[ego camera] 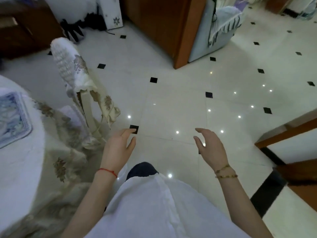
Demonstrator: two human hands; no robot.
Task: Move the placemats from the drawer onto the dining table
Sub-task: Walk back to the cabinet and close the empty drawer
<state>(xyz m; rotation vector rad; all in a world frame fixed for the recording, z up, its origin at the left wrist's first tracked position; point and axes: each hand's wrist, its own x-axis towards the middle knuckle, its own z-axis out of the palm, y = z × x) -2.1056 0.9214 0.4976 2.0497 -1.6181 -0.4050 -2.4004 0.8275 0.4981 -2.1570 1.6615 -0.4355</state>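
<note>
A blue-and-white patterned placemat (12, 117) lies on the dining table (20, 169) at the left edge, on a white cloth with a floral lace skirt. My left hand (118, 146) hovers above the floor to the right of the table, fingers relaxed, holding nothing. My right hand (211, 146) is raised at the same height further right, fingers loosely spread and empty. No drawer is clearly in view.
A covered dining chair (73, 69) stands beside the table. A wooden cabinet corner (171, 31) rises at the top centre, dark wooden furniture (25, 28) at top left, and a wooden frame (288, 131) at the right. Glossy white tiled floor (171, 103) spreads ahead.
</note>
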